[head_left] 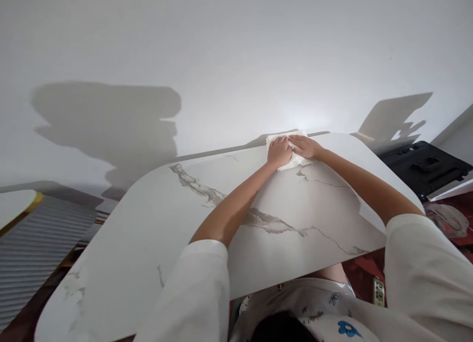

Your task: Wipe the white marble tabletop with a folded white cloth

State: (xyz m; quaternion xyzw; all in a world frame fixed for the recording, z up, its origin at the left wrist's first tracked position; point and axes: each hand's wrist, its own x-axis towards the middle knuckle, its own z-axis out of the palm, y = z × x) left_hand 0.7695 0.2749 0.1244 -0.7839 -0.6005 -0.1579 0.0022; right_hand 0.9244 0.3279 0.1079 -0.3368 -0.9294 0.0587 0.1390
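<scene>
A crumpled white sheet with a wavy edge (294,161), cloth or paper, I cannot tell which, lies at the far edge of a white marble-patterned tabletop (140,223). On its left part rests my left hand (280,152), palm down, with the fingers slightly bent and a little apart. My right hand (305,147) lies flat across its right part, fingers stretched toward the left hand. The fingertips of both hands nearly meet. Both arms reach forward over the table.
Behind the table rises a plain white wall (236,61) with shadows on it. To the right stands a black case-like object (424,167). A ribbed grey cabinet with a gold-edged top (40,253) is at the left. A power strip (378,291) lies below the near edge.
</scene>
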